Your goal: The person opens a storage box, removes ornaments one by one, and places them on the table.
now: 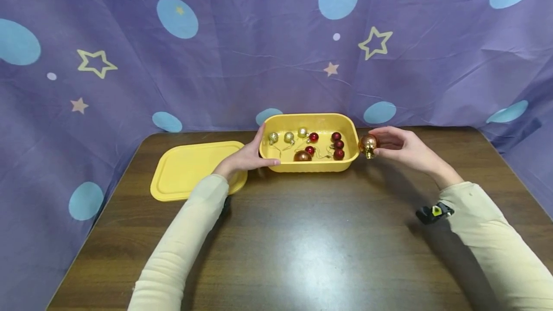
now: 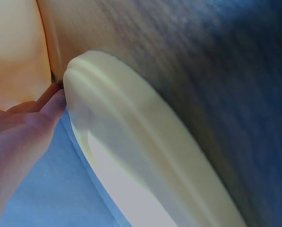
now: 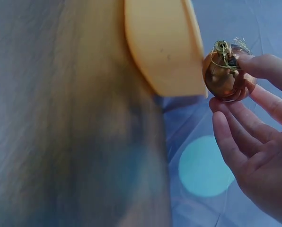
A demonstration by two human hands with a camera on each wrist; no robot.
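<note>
A yellow plastic container [image 1: 308,168] stands near the back edge of the table. Inside it lie several small Christmas baubles: gold ones [image 1: 289,137] at the left, red ones [image 1: 313,137] in the middle, dark red ones [image 1: 339,154] at the right and a copper one [image 1: 302,156] by the front wall. My left hand [image 1: 244,158] holds the container's left end, thumb along the front and fingers at the side. Just outside the right end, my right hand [image 1: 403,145] pinches a shiny copper bauble [image 3: 221,78] between thumb and fingers, its gold cap and string showing.
A yellow lid [image 1: 186,169] lies flat on the wooden table [image 1: 294,248], left of the container and partly behind the left forearm. Behind the table hangs a purple curtain [image 1: 259,37] with stars and blue ovals. A dark device [image 1: 434,212] sits at the right wrist.
</note>
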